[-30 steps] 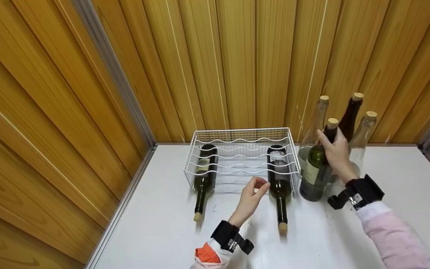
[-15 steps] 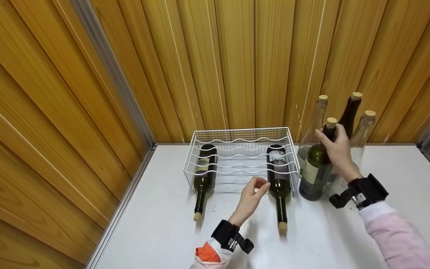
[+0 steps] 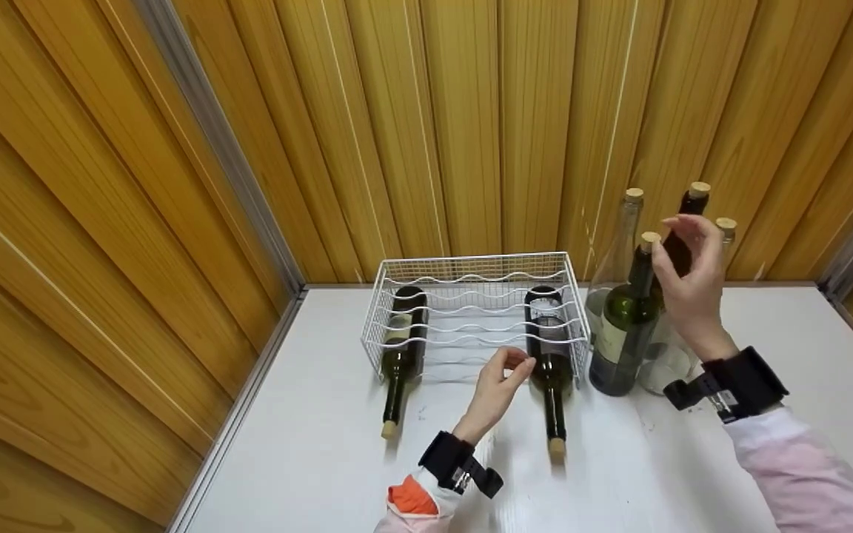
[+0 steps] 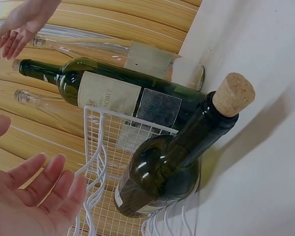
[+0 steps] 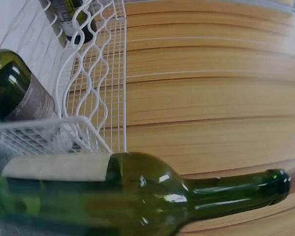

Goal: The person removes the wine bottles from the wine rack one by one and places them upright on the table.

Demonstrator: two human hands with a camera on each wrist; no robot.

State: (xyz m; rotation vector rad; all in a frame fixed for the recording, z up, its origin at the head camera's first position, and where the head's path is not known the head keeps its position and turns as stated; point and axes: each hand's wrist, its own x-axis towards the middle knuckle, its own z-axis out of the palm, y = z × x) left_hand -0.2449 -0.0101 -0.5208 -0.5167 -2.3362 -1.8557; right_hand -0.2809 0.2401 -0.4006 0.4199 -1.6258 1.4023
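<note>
In the white wire rack (image 3: pixel 474 257) lie the left bottle (image 3: pixel 399 363) and the right bottle (image 3: pixel 554 370), one along each side, corked necks poking out over the front. The stretch between them holds no bottle. Four more stand upright on the tabletop (image 3: pixel 308 444), bunched to the right of the rack: a green bottle (image 3: pixel 625 307) in front, a clear bottle (image 3: pixel 629 219) behind it, a dark upright bottle (image 3: pixel 694 203) at the back, and a second clear bottle (image 3: pixel 727 235) on the outer side. So I'd call it two laid down and four left to do, about a third of the way if all of them belong in there.

Neither hand is holding a bottle. The left hand (image 3: pixel 495 385) hovers beside the right bottle, fingers softly bent round nothing. The right hand (image 3: pixel 693 296) is up among the standing necks, thumb and fingers in a wide curve, just off the green bottle's neck; it half covers the dark upright bottle, and I can't tell whether it brushes that one.
</note>
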